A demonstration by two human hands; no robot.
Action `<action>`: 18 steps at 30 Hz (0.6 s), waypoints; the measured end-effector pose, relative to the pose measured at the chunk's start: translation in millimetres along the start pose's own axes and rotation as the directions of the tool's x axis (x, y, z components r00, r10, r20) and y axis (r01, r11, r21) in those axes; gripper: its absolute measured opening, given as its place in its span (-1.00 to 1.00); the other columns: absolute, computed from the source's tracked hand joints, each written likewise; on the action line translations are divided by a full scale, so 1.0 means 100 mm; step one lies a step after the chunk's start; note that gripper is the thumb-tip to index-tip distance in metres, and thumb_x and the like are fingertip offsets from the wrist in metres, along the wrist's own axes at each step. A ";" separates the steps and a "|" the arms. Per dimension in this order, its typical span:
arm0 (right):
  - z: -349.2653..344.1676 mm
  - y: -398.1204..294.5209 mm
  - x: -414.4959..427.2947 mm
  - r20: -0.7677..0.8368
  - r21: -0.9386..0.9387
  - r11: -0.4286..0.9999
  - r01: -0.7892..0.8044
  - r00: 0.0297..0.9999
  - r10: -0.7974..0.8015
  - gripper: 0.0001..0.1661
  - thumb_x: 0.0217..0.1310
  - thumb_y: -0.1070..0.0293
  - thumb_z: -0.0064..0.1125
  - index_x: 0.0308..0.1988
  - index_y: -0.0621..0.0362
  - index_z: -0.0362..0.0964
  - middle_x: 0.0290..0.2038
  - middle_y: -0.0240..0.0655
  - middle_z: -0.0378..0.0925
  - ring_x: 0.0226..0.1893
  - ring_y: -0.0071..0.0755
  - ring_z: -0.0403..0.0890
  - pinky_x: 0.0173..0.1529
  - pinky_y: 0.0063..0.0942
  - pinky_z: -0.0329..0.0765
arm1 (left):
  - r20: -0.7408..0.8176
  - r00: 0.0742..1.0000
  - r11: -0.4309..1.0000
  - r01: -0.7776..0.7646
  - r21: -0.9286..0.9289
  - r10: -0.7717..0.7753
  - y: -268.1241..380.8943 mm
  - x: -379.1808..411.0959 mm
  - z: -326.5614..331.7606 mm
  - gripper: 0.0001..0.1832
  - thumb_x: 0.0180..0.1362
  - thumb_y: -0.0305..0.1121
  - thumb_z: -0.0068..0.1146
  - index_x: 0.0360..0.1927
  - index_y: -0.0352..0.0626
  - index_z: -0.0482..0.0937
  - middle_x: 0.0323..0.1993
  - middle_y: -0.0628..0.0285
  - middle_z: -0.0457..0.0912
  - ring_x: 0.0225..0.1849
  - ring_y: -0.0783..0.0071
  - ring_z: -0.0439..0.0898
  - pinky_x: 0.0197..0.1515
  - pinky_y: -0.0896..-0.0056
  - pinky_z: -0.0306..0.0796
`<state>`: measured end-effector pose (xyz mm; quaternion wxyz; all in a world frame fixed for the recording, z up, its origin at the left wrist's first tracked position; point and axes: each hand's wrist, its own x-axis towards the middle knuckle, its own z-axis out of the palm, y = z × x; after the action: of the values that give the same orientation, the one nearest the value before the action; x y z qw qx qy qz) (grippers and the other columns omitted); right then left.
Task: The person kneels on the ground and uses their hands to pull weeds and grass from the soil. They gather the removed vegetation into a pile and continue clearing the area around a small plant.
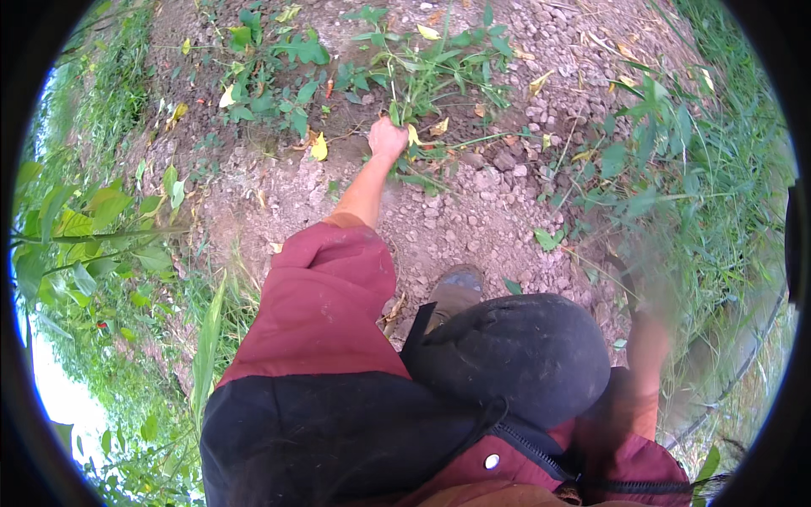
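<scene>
My left hand (388,137) reaches forward to the soil and is closed around the base of a green leafy weed (437,73). Yellow leaves (319,147) lie on the ground beside it. At the right, near my knee, my right hand (651,317) is blurred, and a dark curved thing (624,279) shows next to it; whether the hand holds it cannot be told. My boot (457,288) stands on the soil in front of my dark-clad knee (519,355).
Broadleaf plants (304,51) grow just ahead on the left. Tall grass (722,158) lines the right side. A leafy branch (108,237) juts in from the left. Loose clods (488,184) cover the bare soil.
</scene>
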<state>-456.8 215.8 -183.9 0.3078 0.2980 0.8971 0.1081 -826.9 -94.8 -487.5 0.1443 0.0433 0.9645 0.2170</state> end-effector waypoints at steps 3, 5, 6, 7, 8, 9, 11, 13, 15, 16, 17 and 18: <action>-0.47 -0.14 0.02 -0.053 0.199 0.978 0.057 0.997 -0.047 -0.77 -0.02 0.37 0.00 -0.26 0.07 0.42 -0.57 -0.08 0.46 -0.54 -0.05 0.50 -0.43 -0.28 0.44 | -0.011 0.996 0.932 -0.089 -0.353 0.091 0.21 -0.51 -0.13 -0.80 -0.16 -0.24 0.04 -0.60 -0.18 0.52 -0.60 0.02 0.52 -0.53 0.11 0.52 -0.46 0.23 0.39; -0.84 -0.25 0.19 -0.144 0.417 0.892 0.174 0.982 -0.124 -0.72 -0.06 0.45 0.03 -0.22 0.11 0.41 -0.56 -0.07 0.46 -0.55 -0.08 0.51 -0.43 -0.36 0.43 | 0.237 0.965 0.970 -0.051 -0.237 0.109 0.51 -0.95 -0.22 -0.81 -0.17 -0.28 0.06 -0.61 -0.21 0.51 -0.67 0.06 0.50 -0.61 0.19 0.51 -0.53 0.28 0.39; -0.99 -0.29 0.32 -0.209 0.402 0.877 0.264 0.959 -0.193 -0.72 -0.06 0.50 0.03 -0.22 0.17 0.40 -0.50 -0.06 0.47 -0.51 -0.10 0.53 -0.40 -0.40 0.43 | 0.286 0.943 0.927 -0.059 -0.369 0.174 0.64 -1.17 -0.29 -0.80 -0.17 -0.27 0.07 -0.60 -0.21 0.51 -0.66 0.07 0.51 -0.64 0.16 0.49 -0.54 0.25 0.39; -1.18 -0.39 0.50 -0.313 0.399 0.847 0.352 0.920 -0.235 -0.73 -0.03 0.50 0.00 -0.22 0.17 0.39 -0.43 -0.07 0.48 -0.46 -0.12 0.54 -0.35 -0.41 0.44 | 0.363 0.904 0.931 -0.090 -0.353 0.224 0.63 -1.39 -0.23 -0.80 -0.16 -0.26 0.05 -0.53 -0.19 0.52 -0.67 0.09 0.50 -0.64 0.18 0.49 -0.55 0.27 0.40; -1.34 -0.50 0.70 -0.431 0.375 0.814 0.443 0.861 -0.271 -0.73 -0.01 0.52 -0.02 -0.20 0.17 0.38 -0.38 -0.09 0.49 -0.40 -0.13 0.54 -0.32 -0.42 0.44 | 0.513 0.810 0.940 -0.131 -0.314 0.284 0.74 -1.52 -0.35 -0.77 -0.15 -0.25 0.06 -0.44 -0.18 0.50 -0.68 0.08 0.49 -0.62 0.22 0.50 -0.55 0.28 0.41; -1.48 -0.57 0.90 -0.429 0.345 0.847 0.405 0.870 -0.242 -0.74 0.02 0.50 -0.04 -0.19 0.14 0.38 -0.37 -0.10 0.48 -0.40 -0.11 0.54 -0.32 -0.41 0.44 | 0.292 0.823 0.868 -0.418 -0.269 0.487 0.64 -1.63 -0.32 -0.74 -0.13 -0.24 0.06 -0.37 -0.16 0.48 -0.69 0.09 0.48 -0.60 0.27 0.51 -0.57 0.26 0.42; -1.75 -0.77 1.35 -0.571 0.150 0.871 0.468 0.760 -0.310 -0.77 0.09 0.39 -0.11 -0.20 0.09 0.37 -0.40 -0.10 0.48 -0.44 -0.07 0.51 -0.38 -0.33 0.42 | 0.582 0.796 0.972 -0.032 -0.234 0.166 0.69 -1.52 -0.67 -0.74 -0.11 -0.25 0.05 -0.35 -0.16 0.48 -0.66 0.07 0.48 -0.57 0.19 0.52 -0.50 0.20 0.43; -2.02 -0.94 1.80 -0.573 -0.091 0.920 0.382 0.735 -0.362 -0.80 0.08 0.37 -0.12 -0.23 0.07 0.34 -0.49 -0.12 0.46 -0.50 -0.03 0.47 -0.44 -0.20 0.37 | 0.525 0.826 0.951 -0.038 -0.308 0.204 0.43 -1.39 -0.85 -0.73 -0.10 -0.26 0.03 -0.30 -0.14 0.47 -0.61 0.07 0.50 -0.55 0.17 0.52 -0.47 0.23 0.43; -2.18 -1.22 2.19 -0.501 -0.228 0.916 0.330 0.767 -0.401 -0.85 0.04 0.39 -0.13 -0.31 0.09 0.32 -0.50 -0.10 0.45 -0.44 -0.01 0.47 -0.40 -0.15 0.37 | 0.302 0.883 0.871 -0.199 -0.450 0.358 0.24 -1.32 -1.12 -0.68 -0.12 -0.30 0.03 -0.24 -0.17 0.43 -0.58 0.06 0.51 -0.51 0.14 0.52 -0.40 0.24 0.43; -2.25 -1.35 2.30 -0.475 -0.287 0.912 0.295 0.783 -0.402 -0.87 0.03 0.41 -0.14 -0.33 0.10 0.32 -0.50 -0.11 0.45 -0.45 -0.02 0.47 -0.41 -0.15 0.38 | 0.438 0.862 0.839 0.026 -0.544 0.257 0.42 -1.29 -1.45 -0.68 -0.14 -0.32 0.04 -0.24 -0.19 0.43 -0.58 0.05 0.51 -0.51 0.12 0.52 -0.38 0.22 0.42; -2.27 -1.50 2.42 -0.447 -0.343 0.898 0.275 0.793 -0.414 -0.88 0.02 0.43 -0.14 -0.36 0.11 0.31 -0.51 -0.11 0.46 -0.45 -0.02 0.48 -0.41 -0.15 0.38 | 0.573 0.804 0.766 0.265 -0.586 0.160 0.53 -1.33 -1.71 -0.67 -0.15 -0.34 0.06 -0.25 -0.20 0.43 -0.59 0.03 0.51 -0.50 0.11 0.51 -0.36 0.19 0.42; -2.26 -1.58 2.56 -0.399 -0.400 0.881 0.254 0.817 -0.417 -0.88 0.01 0.45 -0.17 -0.38 0.10 0.31 -0.51 -0.11 0.46 -0.44 -0.03 0.50 -0.40 -0.16 0.41 | 0.475 0.820 0.830 0.001 -0.558 0.319 0.51 -1.39 -1.69 -0.67 -0.16 -0.36 0.05 -0.24 -0.19 0.43 -0.58 0.04 0.51 -0.51 0.12 0.52 -0.39 0.20 0.42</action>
<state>-832.1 241.0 -190.2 0.1385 0.0417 0.9522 0.2689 -743.4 -138.2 -283.5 0.4016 0.1457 0.7745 0.4666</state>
